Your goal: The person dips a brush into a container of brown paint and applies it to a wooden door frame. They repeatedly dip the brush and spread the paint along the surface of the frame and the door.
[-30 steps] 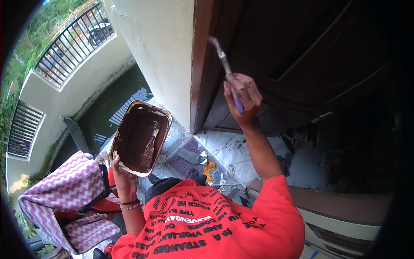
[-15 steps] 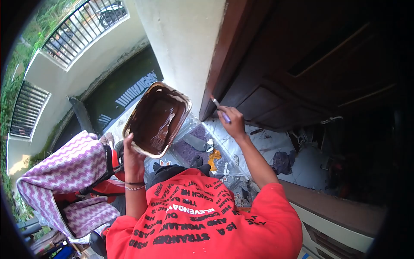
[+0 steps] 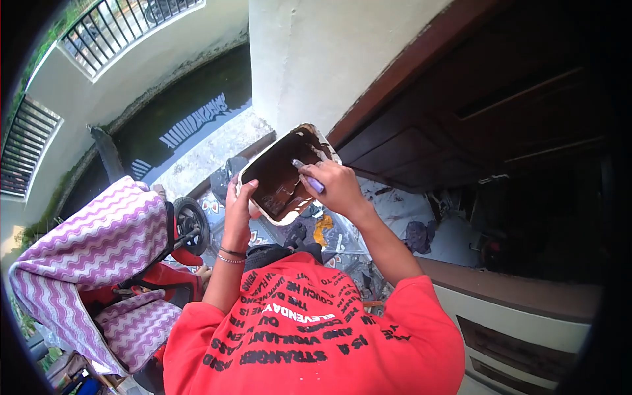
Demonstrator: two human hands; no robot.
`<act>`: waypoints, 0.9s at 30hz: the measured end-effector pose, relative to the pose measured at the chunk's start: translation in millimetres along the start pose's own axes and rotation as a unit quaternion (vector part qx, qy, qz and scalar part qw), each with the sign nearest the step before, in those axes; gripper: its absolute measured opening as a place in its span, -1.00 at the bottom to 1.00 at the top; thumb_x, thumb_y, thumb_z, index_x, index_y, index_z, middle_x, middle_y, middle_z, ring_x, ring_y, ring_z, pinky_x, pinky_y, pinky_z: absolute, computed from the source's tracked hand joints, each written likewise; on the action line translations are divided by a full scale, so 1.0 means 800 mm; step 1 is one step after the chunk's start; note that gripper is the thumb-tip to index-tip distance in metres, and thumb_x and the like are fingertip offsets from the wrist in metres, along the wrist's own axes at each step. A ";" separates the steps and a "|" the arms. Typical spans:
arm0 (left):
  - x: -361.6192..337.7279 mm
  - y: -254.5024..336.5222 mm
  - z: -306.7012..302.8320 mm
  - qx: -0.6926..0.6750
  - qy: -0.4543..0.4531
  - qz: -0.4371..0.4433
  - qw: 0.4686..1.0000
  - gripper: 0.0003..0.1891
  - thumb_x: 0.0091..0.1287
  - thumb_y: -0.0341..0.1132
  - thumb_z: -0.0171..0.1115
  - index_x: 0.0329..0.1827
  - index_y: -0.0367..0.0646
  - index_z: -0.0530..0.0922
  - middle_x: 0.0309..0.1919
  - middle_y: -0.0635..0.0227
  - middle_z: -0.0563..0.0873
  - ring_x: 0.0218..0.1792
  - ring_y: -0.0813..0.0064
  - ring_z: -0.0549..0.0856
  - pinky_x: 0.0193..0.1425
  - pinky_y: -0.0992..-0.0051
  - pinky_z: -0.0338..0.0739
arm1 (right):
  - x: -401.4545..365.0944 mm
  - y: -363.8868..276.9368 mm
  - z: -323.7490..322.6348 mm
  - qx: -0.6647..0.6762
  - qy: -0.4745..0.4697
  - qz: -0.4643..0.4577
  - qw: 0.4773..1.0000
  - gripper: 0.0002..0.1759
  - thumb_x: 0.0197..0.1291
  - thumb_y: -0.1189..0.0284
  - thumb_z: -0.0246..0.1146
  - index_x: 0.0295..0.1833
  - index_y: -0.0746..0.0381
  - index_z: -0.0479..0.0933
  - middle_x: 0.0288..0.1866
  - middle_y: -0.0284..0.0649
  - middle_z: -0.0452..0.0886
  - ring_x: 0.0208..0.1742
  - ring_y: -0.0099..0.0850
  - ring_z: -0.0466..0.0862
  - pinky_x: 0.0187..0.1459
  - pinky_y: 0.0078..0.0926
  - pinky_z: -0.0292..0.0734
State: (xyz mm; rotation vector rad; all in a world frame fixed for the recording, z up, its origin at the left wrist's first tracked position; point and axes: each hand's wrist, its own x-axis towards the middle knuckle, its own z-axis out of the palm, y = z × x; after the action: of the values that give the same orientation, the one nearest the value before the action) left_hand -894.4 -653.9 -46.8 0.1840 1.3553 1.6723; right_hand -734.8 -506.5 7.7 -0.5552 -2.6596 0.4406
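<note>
My left hand [image 3: 241,205] grips the lower left rim of a rectangular tub [image 3: 270,158], which is tilted and coated inside with dark brown paint. In my right hand [image 3: 334,184] is a paintbrush [image 3: 316,185] with a purple handle. The brush reaches over the tub's inside, and its bristles are hard to make out against the brown paint. Beyond the tub, a brown door frame [image 3: 395,69] meets a dark carved door [image 3: 421,138].
At the left stands a stroller [image 3: 108,243] draped with a purple and white wavy cloth. A yellow rag [image 3: 322,230] and a dark crumpled bag [image 3: 419,236] lie on the floor. Past a low ledge [image 3: 220,148] is dark green water [image 3: 158,112]. A pale wall [image 3: 309,59] rises ahead.
My right hand has moved left from beside the door frame to over the tub, with the brush. The tub has shifted right in my left hand, and the view has turned.
</note>
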 end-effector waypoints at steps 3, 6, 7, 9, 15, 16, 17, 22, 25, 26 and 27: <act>-0.003 0.006 -0.014 -0.010 0.000 -0.028 1.000 -0.31 0.19 -0.16 0.24 0.35 -0.19 0.21 -0.01 0.30 0.55 0.03 0.52 0.54 -0.03 0.51 0.47 | -0.002 -0.021 0.012 0.063 0.080 0.035 0.994 -0.81 0.05 0.44 0.33 -0.18 0.20 0.63 -0.32 -0.15 0.67 -0.32 -0.23 0.66 -0.26 -0.39 0.55; -0.007 0.002 -0.025 0.001 -0.022 -0.041 0.999 -0.31 0.19 -0.16 0.25 0.35 -0.20 0.21 -0.01 0.31 0.55 0.04 0.51 0.54 -0.03 0.50 0.48 | -0.008 -0.034 0.023 0.115 0.059 0.111 0.985 -0.80 0.08 0.39 0.29 -0.19 0.24 0.61 -0.29 -0.16 0.68 -0.26 -0.16 0.65 -0.19 -0.30 0.55; -0.009 0.000 -0.024 -0.011 -0.014 -0.035 0.999 -0.31 0.18 -0.19 0.26 0.34 -0.22 0.20 -0.03 0.31 0.56 0.02 0.52 0.54 0.01 0.51 0.46 | -0.014 -0.038 0.024 0.111 0.055 0.116 0.986 -0.80 0.08 0.39 0.29 -0.19 0.24 0.61 -0.29 -0.16 0.68 -0.26 -0.16 0.65 -0.19 -0.30 0.55; -0.006 -0.014 -0.027 -0.022 -0.012 -0.043 0.999 -0.31 0.18 -0.20 0.26 0.34 -0.24 0.21 -0.03 0.31 0.56 0.01 0.53 0.54 0.03 0.52 0.45 | -0.018 -0.041 0.021 0.172 0.102 0.173 0.964 -0.79 0.11 0.43 0.28 -0.16 0.29 0.60 -0.28 -0.13 0.68 -0.25 -0.27 0.69 -0.19 -0.42 0.54; 0.012 -0.054 -0.017 -0.049 0.027 -0.035 0.998 -0.34 0.17 -0.20 0.29 0.29 -0.28 0.25 -0.08 0.33 0.53 -0.04 0.55 0.49 0.07 0.54 0.37 | -0.044 -0.019 0.004 0.323 0.068 0.258 0.908 -0.75 0.11 0.52 0.31 -0.08 0.35 0.60 -0.28 -0.27 0.69 -0.29 -0.62 0.62 -0.20 -0.65 0.51; 0.014 -0.060 -0.013 -0.038 0.034 -0.045 0.998 -0.33 0.16 -0.19 0.31 0.29 -0.27 0.26 -0.08 0.33 0.53 -0.06 0.56 0.49 0.05 0.55 0.37 | -0.045 -0.014 -0.002 0.322 0.063 0.257 0.909 -0.75 0.11 0.52 0.31 -0.08 0.35 0.60 -0.28 -0.27 0.69 -0.29 -0.62 0.62 -0.20 -0.65 0.51; 0.021 -0.073 -0.010 -0.028 0.038 -0.032 0.998 -0.33 0.16 -0.18 0.31 0.29 -0.26 0.26 -0.08 0.34 0.53 -0.06 0.55 0.49 0.04 0.55 0.38 | -0.047 -0.008 -0.006 0.289 -0.013 0.206 0.935 -0.74 0.11 0.51 0.31 -0.07 0.35 0.60 -0.27 -0.27 0.69 -0.30 -0.61 0.62 -0.21 -0.67 0.50; 0.027 -0.110 0.034 -0.006 0.071 -0.028 0.997 -0.30 0.15 -0.18 0.31 0.30 -0.29 0.24 -0.04 0.29 0.54 -0.01 0.50 0.52 0.06 0.52 0.41 | -0.073 0.056 0.003 0.334 -0.217 0.158 0.904 -0.73 0.09 0.41 0.36 -0.12 0.34 0.62 -0.27 -0.25 0.70 -0.28 -0.57 0.65 -0.18 -0.58 0.52; 0.028 -0.151 0.063 -0.038 0.109 -0.040 0.992 -0.42 0.19 -0.13 0.25 0.23 -0.17 0.30 -0.05 0.34 0.54 -0.04 0.50 0.56 -0.02 0.52 0.47 | -0.095 0.105 0.011 0.498 -0.216 0.291 0.788 -0.73 0.17 0.41 0.28 -0.08 0.35 0.56 -0.27 -0.19 0.68 -0.33 -0.47 0.67 -0.32 -0.60 0.52; 0.031 -0.169 0.070 -0.050 0.126 -0.040 0.990 -0.51 0.22 -0.09 0.20 0.16 -0.08 0.36 -0.07 0.39 0.53 -0.10 0.53 0.58 -0.12 0.53 0.52 | -0.108 0.126 0.018 0.503 -0.219 0.292 0.783 -0.73 0.17 0.41 0.28 -0.08 0.35 0.56 -0.27 -0.19 0.68 -0.33 -0.47 0.67 -0.32 -0.60 0.52; 0.034 -0.186 0.079 -0.057 0.142 -0.036 0.988 -0.55 0.22 -0.06 0.19 0.12 -0.02 0.37 -0.11 0.42 0.54 -0.14 0.54 0.60 -0.17 0.51 0.53 | -0.121 0.147 0.027 0.580 -0.177 0.341 0.719 -0.74 0.21 0.40 0.23 -0.05 0.32 0.52 -0.30 -0.19 0.67 -0.35 -0.49 0.67 -0.44 -0.65 0.46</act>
State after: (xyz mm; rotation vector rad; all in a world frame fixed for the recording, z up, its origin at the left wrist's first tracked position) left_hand -786.7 -599.4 -157.3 -0.1742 1.4509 1.7573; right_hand -625.4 -450.9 -84.6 -1.0016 -1.7158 2.3496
